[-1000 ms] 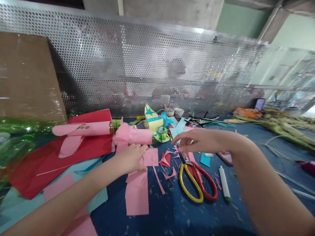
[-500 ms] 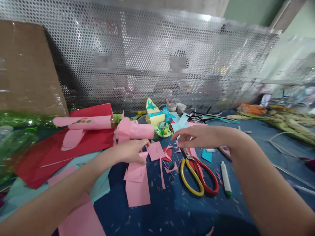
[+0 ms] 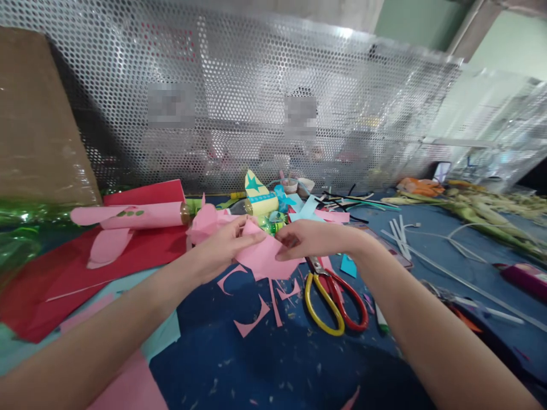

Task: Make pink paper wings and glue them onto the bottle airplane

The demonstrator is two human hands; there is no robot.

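Pink paper [image 3: 265, 257] is raised a little over the blue table between my two hands. My left hand [image 3: 235, 242] pinches its upper left edge. At its right side, the fingers of my right hand [image 3: 299, 238] are closed on the paper. Scissors [image 3: 335, 304] with one yellow and one red handle lie just below my right hand. Curved pink scraps [image 3: 253, 320] rest on the table in front of the paper. Behind my left hand is a pink paper-covered bottle [image 3: 205, 221], partly hidden.
Red sheets [image 3: 145, 256] and a pink paper-wrapped bottle [image 3: 147, 215] lie at the left, above light blue paper [image 3: 164, 336]. A yellow-wrapped bottle [image 3: 262, 205] is behind. White strips [image 3: 399, 236] and a cable lie right, near dried husks [image 3: 474, 210]. A perforated metal screen [image 3: 239, 85] stands behind.
Both hands have come together on the pink paper, lifting it. The pink rectangular pieces no longer lie under my left hand, and curved scraps show there. The view has shifted slightly right.
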